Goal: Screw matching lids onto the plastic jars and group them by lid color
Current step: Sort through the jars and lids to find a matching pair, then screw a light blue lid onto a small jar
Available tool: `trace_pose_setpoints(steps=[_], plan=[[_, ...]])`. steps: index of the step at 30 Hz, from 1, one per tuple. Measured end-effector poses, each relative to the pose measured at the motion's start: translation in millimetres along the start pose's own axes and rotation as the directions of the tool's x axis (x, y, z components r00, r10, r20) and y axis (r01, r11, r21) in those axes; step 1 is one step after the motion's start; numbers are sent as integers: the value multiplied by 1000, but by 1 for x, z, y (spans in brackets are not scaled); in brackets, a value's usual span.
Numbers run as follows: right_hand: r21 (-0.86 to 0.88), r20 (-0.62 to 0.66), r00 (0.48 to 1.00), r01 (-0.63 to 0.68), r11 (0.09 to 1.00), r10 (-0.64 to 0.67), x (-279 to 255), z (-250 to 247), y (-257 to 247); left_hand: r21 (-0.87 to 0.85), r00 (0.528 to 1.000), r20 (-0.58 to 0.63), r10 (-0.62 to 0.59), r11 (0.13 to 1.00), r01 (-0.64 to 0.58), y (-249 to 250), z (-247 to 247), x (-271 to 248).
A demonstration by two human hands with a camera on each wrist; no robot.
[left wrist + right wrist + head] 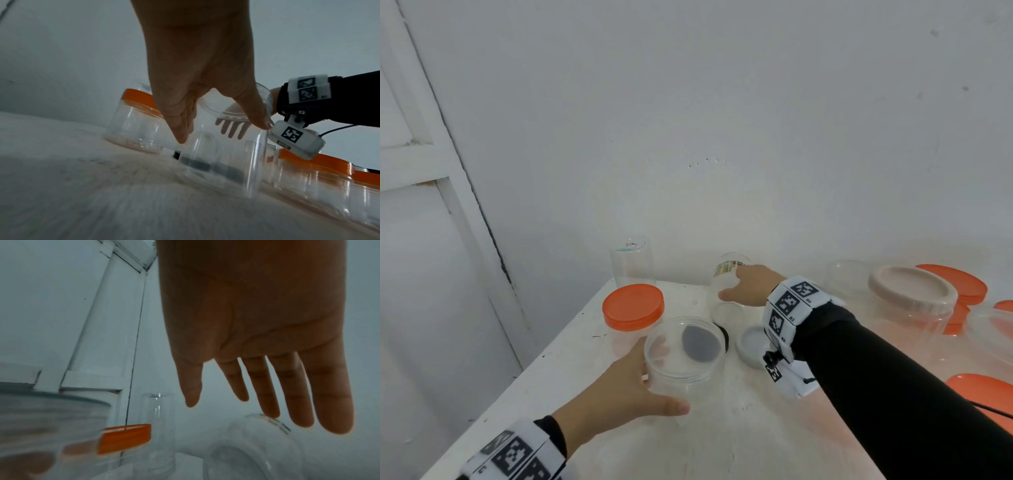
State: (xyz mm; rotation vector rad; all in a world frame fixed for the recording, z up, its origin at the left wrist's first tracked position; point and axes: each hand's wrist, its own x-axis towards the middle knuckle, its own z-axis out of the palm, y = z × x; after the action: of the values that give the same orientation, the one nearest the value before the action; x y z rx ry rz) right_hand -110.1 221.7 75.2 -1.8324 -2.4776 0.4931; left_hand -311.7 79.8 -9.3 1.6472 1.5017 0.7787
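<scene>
Plastic jars stand and lie about a white table (571, 387) set against a white wall; most are uncapped. The clear open jar (683, 356) nearest the person stands upright near the table's left front, mouth up and lidless. The left hand (619, 387) grips it from the left: fingers wrapped round the far side, visible through the plastic, thumb pressed across the near wall. The left wrist view confirms fingers and thumb spread on either side of the jar body. A black lid (702, 342) lies on the table just behind this jar and is seen through it.

The right hand (748, 286) reaches toward the back of the table, fingers extended and slightly spread. Its fingertips (271, 412) sit at the labelled end of a tilted clear jar (726, 291) that leans with its mouth toward the person. Contact appears light; whether it is a true hold cannot be told. The thumb lies along the jar's side without closing round it.

Left of the held jar stands a jar with an orange lid (633, 306) fitted. Behind that, at the table's back edge, is a tall clear jar (631, 262), open. A grey lid (751, 346) lies on the table beneath the right wrist. To the right are more clear containers, a beige lid (912, 289) resting on one of them, and several orange lids (959, 282). Both wrists carry white bands (791, 305) printed with black square markers over black sleeves.
</scene>
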Motion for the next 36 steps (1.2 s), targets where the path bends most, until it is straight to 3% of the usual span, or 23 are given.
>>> trace_pose_setpoints(steps=[8,13,21,24,29,32,36], plan=[[229,-77,959,-249,941,272,41,32,-3,-11,995,-78,-59,998,58,-7,-17,-17],[438,-45,941,-283,853,336,60,48,-2,23,998,-52,-42,999,43,-2,-19,-16],[587,-15,914,-321,743,406,49,37,3,-41,999,35,11,999,-10,-9,-20,-4],[610,10,929,-298,734,369,31,14,12,-47,997,50,66,997,-63,-3,-22,7],[707,-74,927,-212,675,369,-15,-19,31,-145,997,-13,71,987,-72,13,-12,37],[805,-155,901,-122,580,405,-51,-27,46,-169,992,-44,118,978,-123,34,2,58],[846,-266,847,-24,533,460,-93,-25,59,-157,983,-138,119,978,-141,59,22,100]])
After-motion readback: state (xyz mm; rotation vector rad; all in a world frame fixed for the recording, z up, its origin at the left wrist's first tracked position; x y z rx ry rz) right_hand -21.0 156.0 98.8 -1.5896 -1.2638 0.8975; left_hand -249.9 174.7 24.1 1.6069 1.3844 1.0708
